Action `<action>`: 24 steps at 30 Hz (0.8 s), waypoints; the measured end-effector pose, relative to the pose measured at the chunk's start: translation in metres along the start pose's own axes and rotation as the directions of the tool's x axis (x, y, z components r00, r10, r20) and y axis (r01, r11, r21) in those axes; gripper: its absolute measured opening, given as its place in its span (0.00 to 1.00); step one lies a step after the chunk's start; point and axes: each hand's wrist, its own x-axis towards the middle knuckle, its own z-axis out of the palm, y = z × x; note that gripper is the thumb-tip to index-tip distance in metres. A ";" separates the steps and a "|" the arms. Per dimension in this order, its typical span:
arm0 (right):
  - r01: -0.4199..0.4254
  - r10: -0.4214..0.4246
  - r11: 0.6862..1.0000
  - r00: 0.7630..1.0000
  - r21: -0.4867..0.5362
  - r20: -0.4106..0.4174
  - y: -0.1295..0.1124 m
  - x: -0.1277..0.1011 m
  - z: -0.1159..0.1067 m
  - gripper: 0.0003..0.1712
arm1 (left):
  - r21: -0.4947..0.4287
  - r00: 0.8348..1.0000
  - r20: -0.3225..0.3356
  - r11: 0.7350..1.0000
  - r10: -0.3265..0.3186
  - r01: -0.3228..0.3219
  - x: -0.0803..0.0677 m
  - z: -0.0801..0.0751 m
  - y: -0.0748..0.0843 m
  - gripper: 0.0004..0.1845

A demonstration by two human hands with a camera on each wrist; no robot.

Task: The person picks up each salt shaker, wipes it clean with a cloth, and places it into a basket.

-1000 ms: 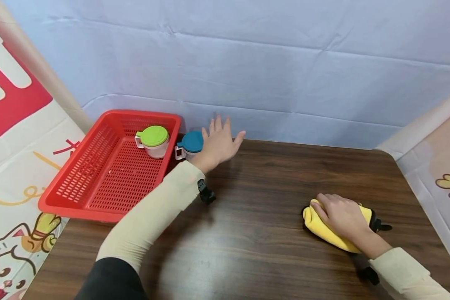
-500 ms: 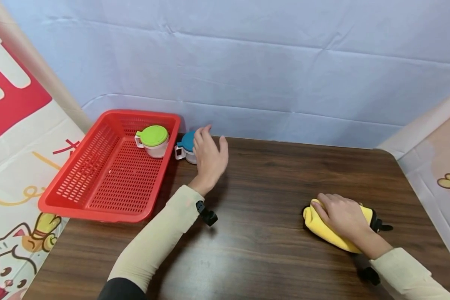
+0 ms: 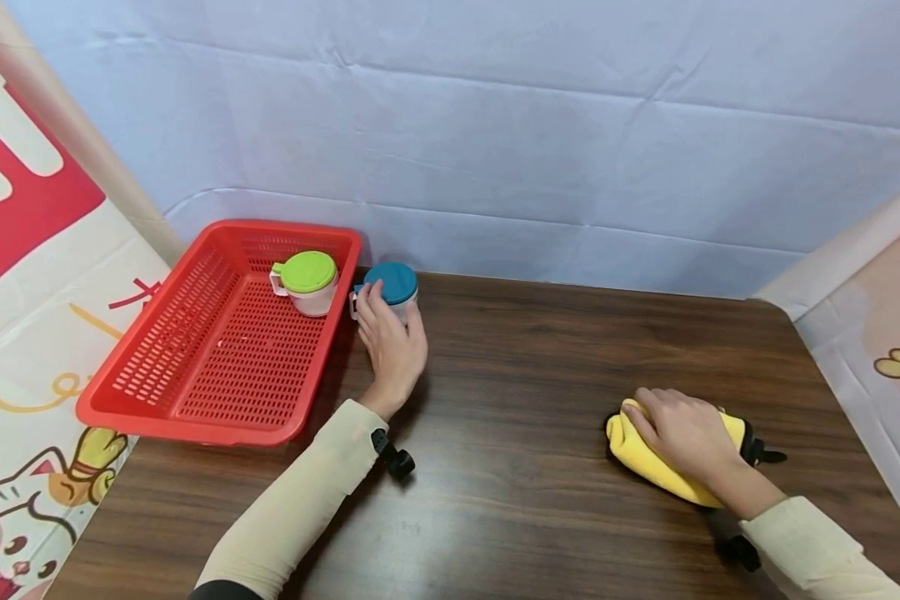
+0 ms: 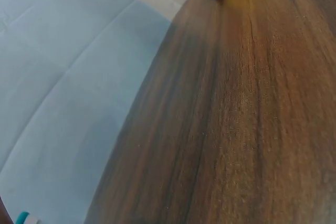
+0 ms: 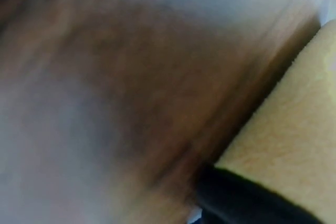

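A person's left hand point(image 3: 393, 350) reaches the near side of a blue-lidded jar point(image 3: 393, 282) on a dark wood-grain counter point(image 3: 525, 375), fingers loosely bent across its front and over the lid's near edge, thumb set apart at the jar's right side. From where I stand, I cannot tell whether the fingertips touch it. The jar stands upright just beside the outer right wall of a red basket point(image 3: 187, 427), its clear handle turned toward that wall, close to the pale blue backdrop point(image 3: 495, 150). Inside the basket, against the same wall, a green-lidded jar point(image 3: 308, 273) sits upright.

Well apart, toward the right of the counter, the right hand point(image 3: 686, 433) grips a folded yellow cloth point(image 3: 637, 454) from above, thumb along its left end, palm over its middle. The bundle lies on the wood directly beneath that hand, its black trim and tie point(image 3: 761, 451) pointing right. A wide stretch of counter lies between the two hands.
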 end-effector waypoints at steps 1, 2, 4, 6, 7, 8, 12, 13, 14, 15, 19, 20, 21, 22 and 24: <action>0.000 0.000 1.000 1.000 0.000 0.001 0.000 0.000 0.000 0.19 | 0.000 1.000 -0.005 1.000 -0.002 0.002 0.000 -0.001 -0.002 0.30; -0.001 0.001 1.000 1.000 0.000 0.002 0.000 0.000 0.000 0.19 | 0.000 1.000 -0.007 1.000 -0.005 0.005 0.000 -0.002 -0.004 0.30; -0.001 0.001 1.000 1.000 -0.002 0.007 0.000 0.000 0.001 0.19 | 0.003 1.000 -0.007 1.000 -0.010 0.010 0.000 -0.004 -0.007 0.30; -0.002 0.002 1.000 1.000 -0.001 0.011 0.000 -0.001 0.001 0.19 | 0.009 1.000 -0.005 1.000 -0.014 0.014 0.002 -0.006 -0.010 0.31; -0.003 0.003 1.000 1.000 -0.002 0.013 0.000 -0.001 0.001 0.19 | 0.014 1.000 -0.006 1.000 -0.017 0.017 0.002 -0.007 -0.011 0.31; -0.004 0.004 1.000 1.000 -0.002 0.015 0.000 -0.001 0.000 0.18 | 0.017 1.000 -0.007 1.000 -0.018 0.018 0.003 -0.007 -0.013 0.31; -0.008 0.008 1.000 1.000 0.001 0.022 0.000 -0.001 0.000 0.18 | 0.029 1.000 -0.006 0.999 -0.027 0.027 0.005 -0.007 -0.019 0.33; -0.008 0.008 1.000 1.000 0.001 0.023 0.000 -0.001 0.001 0.18 | 0.029 0.999 -0.006 0.999 -0.034 0.034 0.006 -0.006 -0.020 0.33; -0.007 0.007 1.000 1.000 0.003 0.024 0.000 -0.001 0.001 0.18 | 0.032 0.999 -0.007 0.999 -0.040 0.040 0.007 -0.006 -0.022 0.33; -0.006 0.005 1.000 1.000 0.003 0.022 0.000 -0.001 0.001 0.18 | 0.035 0.999 -0.007 0.998 -0.050 0.050 0.008 -0.006 -0.023 0.33; 0.001 -0.001 1.000 1.000 0.000 0.014 0.000 -0.001 0.002 0.19 | 0.031 0.994 -0.016 0.994 -0.106 0.106 0.012 -0.004 -0.028 0.33; 0.002 -0.002 1.000 1.000 -0.001 0.011 0.000 -0.001 0.001 0.19 | 0.025 0.993 -0.016 0.992 -0.121 0.121 0.013 -0.004 -0.028 0.33; 0.002 -0.002 1.000 1.000 -0.001 0.010 0.001 -0.001 0.001 0.18 | 0.014 0.991 -0.015 0.991 -0.136 0.137 0.014 -0.005 -0.029 0.33; 0.000 0.000 1.000 1.000 0.000 0.010 0.001 -0.001 0.001 0.18 | 0.002 0.988 -0.013 0.989 -0.151 0.151 0.014 -0.004 -0.030 0.33; -0.004 0.004 1.000 1.000 0.001 0.010 0.001 0.000 0.000 0.18 | -0.019 0.985 -0.009 0.984 -0.175 0.175 0.016 -0.004 -0.030 0.32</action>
